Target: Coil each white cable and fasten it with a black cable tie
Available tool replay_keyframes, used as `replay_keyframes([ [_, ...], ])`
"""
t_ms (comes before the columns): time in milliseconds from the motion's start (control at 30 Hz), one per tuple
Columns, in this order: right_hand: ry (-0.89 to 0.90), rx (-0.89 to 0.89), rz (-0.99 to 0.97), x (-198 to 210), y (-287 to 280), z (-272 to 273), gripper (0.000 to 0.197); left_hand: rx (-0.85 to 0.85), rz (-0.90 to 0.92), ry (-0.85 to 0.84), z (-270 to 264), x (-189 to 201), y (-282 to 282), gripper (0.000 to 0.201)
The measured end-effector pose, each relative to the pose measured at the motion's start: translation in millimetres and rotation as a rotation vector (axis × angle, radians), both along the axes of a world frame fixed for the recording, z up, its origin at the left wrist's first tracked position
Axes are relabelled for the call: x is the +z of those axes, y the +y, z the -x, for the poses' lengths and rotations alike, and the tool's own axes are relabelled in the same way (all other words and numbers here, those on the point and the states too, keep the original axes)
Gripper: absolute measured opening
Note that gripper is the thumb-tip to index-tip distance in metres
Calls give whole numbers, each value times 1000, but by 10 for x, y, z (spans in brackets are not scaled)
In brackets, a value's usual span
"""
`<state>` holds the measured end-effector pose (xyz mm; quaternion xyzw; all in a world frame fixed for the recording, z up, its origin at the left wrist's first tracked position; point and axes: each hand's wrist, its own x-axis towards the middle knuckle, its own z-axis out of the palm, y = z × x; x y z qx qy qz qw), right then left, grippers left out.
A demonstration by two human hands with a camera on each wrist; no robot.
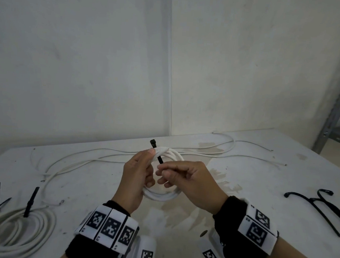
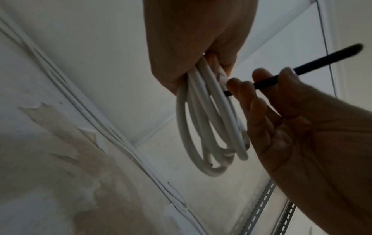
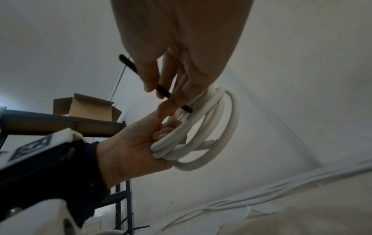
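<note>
A small coil of white cable [image 1: 163, 197] is held upright above the table. My left hand [image 1: 148, 167] grips its left side, thumb on the top strands. A black cable tie [image 1: 159, 156] crosses the top of the coil, its head sticking up behind. My right hand [image 1: 164, 170] pinches the tie's lower end just right of the coil. In the left wrist view the coil [image 2: 209, 127] hangs from the left hand [image 2: 197, 47] and the tie [image 2: 302, 68] runs through the right hand's fingertips [image 2: 261, 76]. In the right wrist view the tie [image 3: 164, 93] sits between the right hand's fingers [image 3: 149, 79], beside the coil [image 3: 221, 127].
Tied coils [image 1: 13, 228] with upright black ties [image 1: 30, 201] lie at the table's front left. Loose white cables [image 1: 102, 156] stretch across the back of the table. Spare black ties [image 1: 320, 208] lie at the right. A metal shelf upright [image 1: 339, 112] stands at the far right.
</note>
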<state>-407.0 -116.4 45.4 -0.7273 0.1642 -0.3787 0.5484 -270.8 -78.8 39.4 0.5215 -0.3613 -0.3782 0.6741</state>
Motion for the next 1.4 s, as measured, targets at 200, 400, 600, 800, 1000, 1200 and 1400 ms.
replay_keyframes([
  [200, 75, -97, 161, 32, -22, -20, 17, 5, -1, 38, 80, -9, 12, 27],
  [400, 100, -106, 177, 33, -18, -6, 19, 59, -33, 26, 147, -4, -15, 33],
  [600, 133, -113, 167, 30, -24, -5, 26, 86, -42, 28, 163, -61, -25, 33],
  [800, 120, -209, 103, -7, -52, -19, 31, 118, -79, 74, 205, -7, -24, 28],
  [1000, 184, -247, 56, 46, -48, -32, 33, 158, -94, 54, 213, -4, -21, 31],
  [1200, 213, -267, 16, 91, -24, -57, 33, 160, -66, 15, 213, -20, -4, 35],
  [1400, 214, -291, 17, 87, -15, -84, 35, 167, -105, 63, 199, 3, -10, 38],
])
